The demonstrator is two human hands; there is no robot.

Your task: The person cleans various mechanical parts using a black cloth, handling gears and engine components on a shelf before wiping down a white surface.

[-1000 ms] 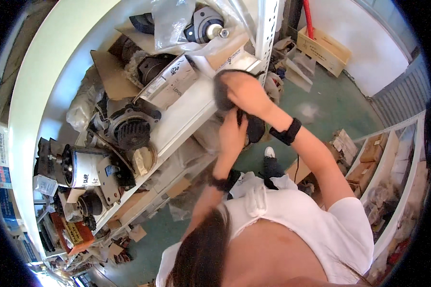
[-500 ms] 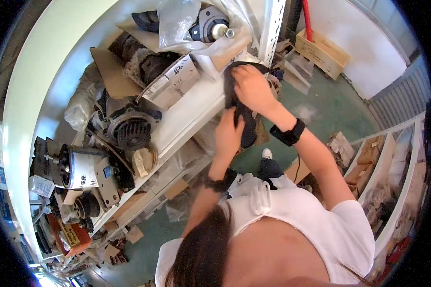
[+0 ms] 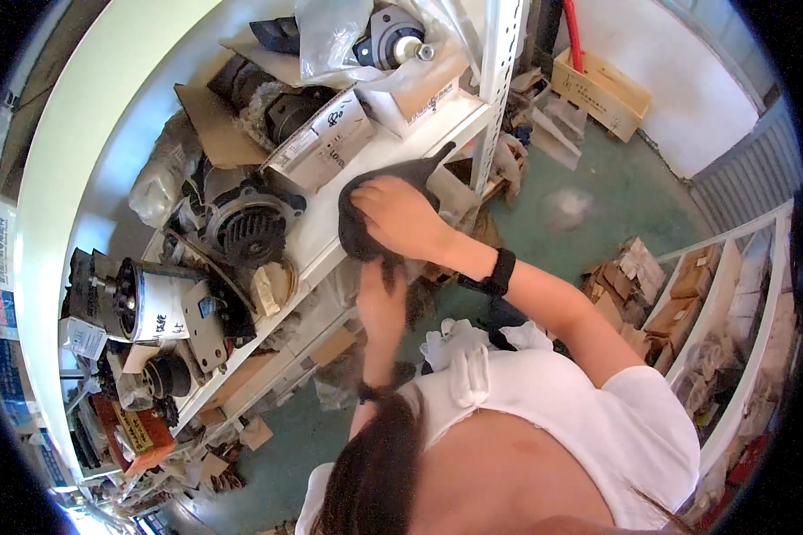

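A dark grey cloth (image 3: 424,171) lies spread over the edge of the white shelf (image 3: 326,254), one corner pointing toward the perforated upright. My right hand (image 3: 401,217) presses on top of it, fingers bent into the fabric. Just below the shelf edge, my left hand (image 3: 382,299) grips the cloth's lower, hanging part. Its fingertips are slightly blurred and partly covered by the fabric. Beside the cloth on the shelf stands an open cardboard box (image 3: 321,147) with handwriting on its side.
A ribbed metal machine part (image 3: 250,227) and a cylindrical part with a white label (image 3: 156,308) sit along the shelf. Behind them is a plastic-wrapped part with a shaft (image 3: 393,45). A wooden crate (image 3: 602,94) stands on the floor, and another loaded shelf (image 3: 687,294) runs along the right.
Both hands have moved left along the shelf edge with the cloth. The cloth now lies more spread out on the shelf, where before it hung down further.
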